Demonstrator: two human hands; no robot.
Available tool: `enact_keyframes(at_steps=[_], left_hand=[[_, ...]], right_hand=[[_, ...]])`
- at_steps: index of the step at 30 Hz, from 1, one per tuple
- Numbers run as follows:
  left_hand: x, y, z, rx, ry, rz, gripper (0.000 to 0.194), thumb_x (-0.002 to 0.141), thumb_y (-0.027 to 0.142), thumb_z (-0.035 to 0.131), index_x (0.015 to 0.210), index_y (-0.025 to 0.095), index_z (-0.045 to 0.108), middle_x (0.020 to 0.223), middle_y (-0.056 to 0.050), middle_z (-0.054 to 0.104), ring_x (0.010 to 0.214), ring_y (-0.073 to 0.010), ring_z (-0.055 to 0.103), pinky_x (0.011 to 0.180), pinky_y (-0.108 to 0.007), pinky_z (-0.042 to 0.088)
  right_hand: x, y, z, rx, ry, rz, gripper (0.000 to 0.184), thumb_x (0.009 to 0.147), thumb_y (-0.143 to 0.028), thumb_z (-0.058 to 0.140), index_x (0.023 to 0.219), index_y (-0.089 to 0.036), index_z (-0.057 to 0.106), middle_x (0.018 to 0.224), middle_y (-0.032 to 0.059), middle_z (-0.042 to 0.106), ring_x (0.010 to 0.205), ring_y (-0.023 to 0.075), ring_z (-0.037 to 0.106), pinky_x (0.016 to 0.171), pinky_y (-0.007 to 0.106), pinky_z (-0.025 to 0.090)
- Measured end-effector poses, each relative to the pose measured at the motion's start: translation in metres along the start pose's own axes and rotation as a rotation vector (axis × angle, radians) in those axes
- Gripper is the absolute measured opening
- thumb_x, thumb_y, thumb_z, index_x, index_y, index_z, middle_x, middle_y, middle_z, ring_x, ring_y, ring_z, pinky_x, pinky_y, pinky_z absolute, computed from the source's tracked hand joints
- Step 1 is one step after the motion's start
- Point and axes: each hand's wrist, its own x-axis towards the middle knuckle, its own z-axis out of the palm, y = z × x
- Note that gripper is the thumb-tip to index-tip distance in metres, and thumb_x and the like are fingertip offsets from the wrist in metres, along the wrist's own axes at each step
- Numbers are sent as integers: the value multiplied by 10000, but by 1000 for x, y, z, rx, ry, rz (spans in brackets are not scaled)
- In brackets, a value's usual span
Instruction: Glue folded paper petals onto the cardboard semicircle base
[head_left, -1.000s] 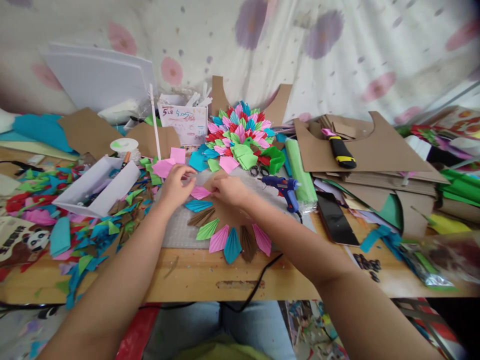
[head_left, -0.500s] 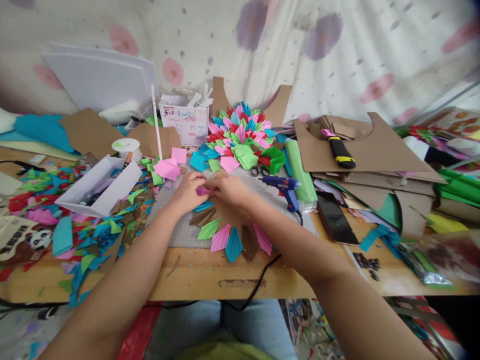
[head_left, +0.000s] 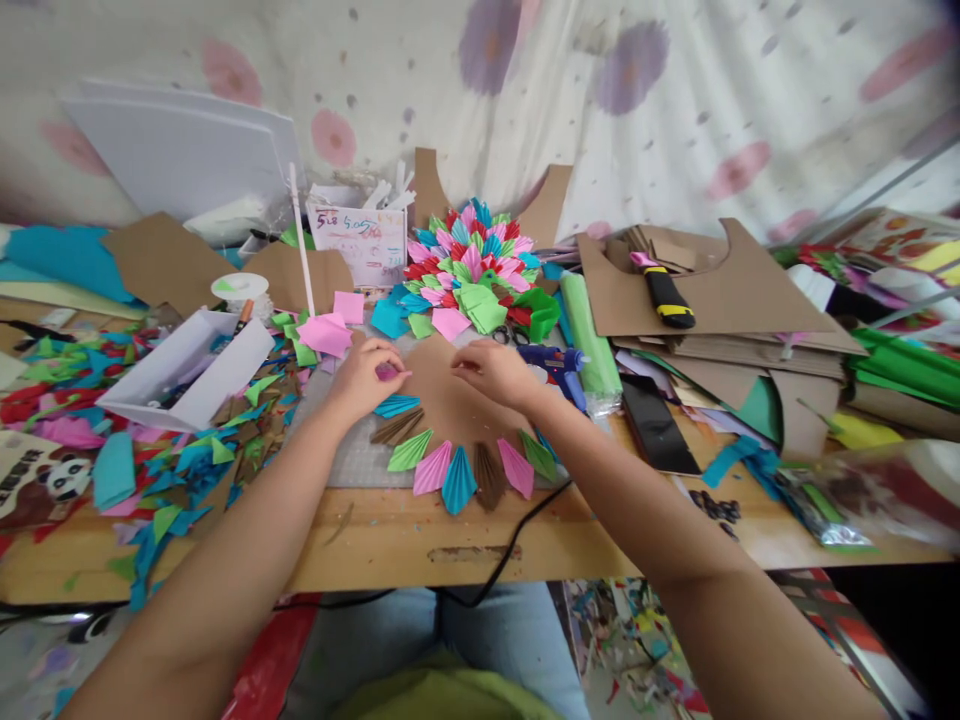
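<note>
My left hand (head_left: 365, 380) is closed on a small pink pleated paper petal (head_left: 387, 371) at the left edge of a brown cardboard piece (head_left: 450, 408). Over the right part of the cardboard hovers my right hand (head_left: 495, 373), fingers loosely bent and apart, with nothing visible in them. Folded paper petals fan out along the near edge of the cardboard, among them a blue petal (head_left: 459, 482), a brown petal (head_left: 490, 475) and a green petal (head_left: 411, 450). Just beyond my right hand lies a blue glue gun (head_left: 556, 368), partly hidden.
Behind the cardboard stands a colourful paper-petal piece (head_left: 472, 260). Left are a white open box (head_left: 187, 370) and heaped paper scraps (head_left: 202, 470). To the right lie a phone (head_left: 658, 425), stacked cardboard (head_left: 705, 290) and a utility knife (head_left: 666, 295). A black cord (head_left: 517, 540) crosses the front edge.
My hands have moved apart; the right has let go of the pink petal and shifted right, while the left keeps it. The view has shifted slightly, and more of the cardboard shows.
</note>
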Motion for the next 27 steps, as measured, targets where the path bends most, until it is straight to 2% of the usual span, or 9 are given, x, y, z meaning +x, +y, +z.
enact_keyframes(at_steps=[4, 8, 10, 13, 16, 18, 21, 24, 27], left_hand=[[2, 1, -3, 7, -5, 0, 85, 695, 249, 649, 644, 219, 588, 846, -14, 603, 905, -187, 566, 891, -354, 434], [3, 2, -4, 12, 13, 2, 88, 702, 251, 634, 648, 217, 574, 815, -13, 604, 872, -186, 567, 850, -342, 441], [4, 1, -4, 10, 26, 4, 91, 705, 249, 629, 647, 215, 567, 794, -15, 607, 847, -186, 566, 828, -341, 442], [4, -1, -4, 10, 28, 5, 103, 704, 253, 628, 643, 212, 555, 767, -17, 606, 818, -190, 561, 800, -344, 441], [3, -3, -4, 16, 26, -4, 107, 698, 266, 630, 644, 214, 553, 769, -17, 599, 820, -192, 554, 792, -342, 440], [3, -3, -4, 17, 17, -4, 99, 695, 266, 627, 650, 215, 555, 773, -15, 596, 834, -192, 553, 809, -344, 439], [2, -3, -4, 20, -1, -4, 86, 693, 260, 620, 656, 215, 556, 777, -11, 594, 847, -192, 550, 838, -352, 432], [2, -5, -4, 18, -2, -6, 84, 693, 253, 615, 654, 216, 551, 784, -11, 594, 851, -193, 550, 837, -350, 431], [2, -5, -6, 17, -7, -5, 79, 698, 247, 613, 658, 217, 551, 779, -14, 595, 827, -191, 551, 800, -335, 436]], right_hand=[[-48, 30, -35, 108, -9, 167, 221, 847, -300, 479, 781, -182, 653, 750, 25, 654, 686, 135, 554, 639, 243, 373], [-98, 52, -60, 256, -312, 331, 338, 809, -489, 491, 673, -197, 592, 599, -4, 596, 554, 124, 503, 535, 242, 345], [-114, 60, -65, 186, -383, 450, 394, 785, -563, 497, 643, -206, 583, 590, 6, 596, 550, 137, 509, 525, 255, 336], [-121, 72, -61, -74, -138, 647, 425, 728, -623, 537, 686, -203, 589, 635, 40, 600, 573, 166, 515, 518, 275, 326], [-110, 81, -43, -135, 100, 578, 453, 678, -602, 603, 844, -181, 607, 804, 80, 625, 698, 194, 555, 578, 280, 377], [-99, 83, -29, -117, 153, 522, 441, 681, -566, 611, 861, -164, 614, 827, 93, 626, 742, 209, 567, 607, 287, 400], [-85, 82, -17, -32, 175, 609, 347, 728, -492, 578, 802, -157, 628, 730, 85, 627, 693, 212, 579, 579, 290, 401], [-75, 74, -18, 122, 225, 687, 373, 740, -509, 563, 822, -153, 635, 712, 79, 638, 653, 202, 585, 548, 284, 403], [-64, 58, -27, 335, 218, 589, 414, 747, -527, 557, 887, -145, 630, 759, 77, 660, 639, 173, 586, 542, 267, 419]])
